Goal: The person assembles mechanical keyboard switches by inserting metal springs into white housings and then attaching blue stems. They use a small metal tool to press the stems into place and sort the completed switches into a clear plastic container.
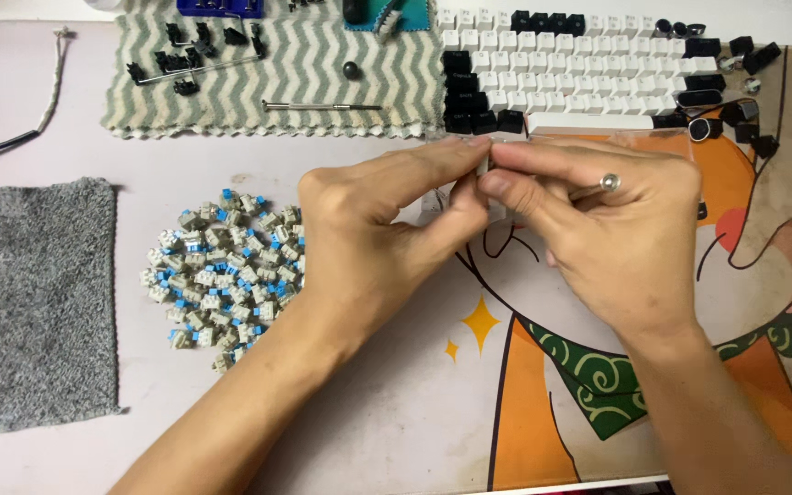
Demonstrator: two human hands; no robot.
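My left hand (382, 229) and my right hand (616, 229) meet at the fingertips over the middle of the desk, pinching a small pale part (486, 163) between them; most of it is hidden by the fingers. My right hand also holds a thin metal tool (602, 186) whose round end sticks out past my knuckles. A heap of grey keyboard switches with blue stems (226, 275) lies just left of my left hand.
White and black keycaps (588, 64) lie in rows at the back right, with loose black ones beside them. A striped cloth (295, 78) at the back holds black parts and a thin screwdriver (323, 107). A grey cloth (34, 302) lies far left. A cartoon-printed desk mat (524, 403) covers the right.
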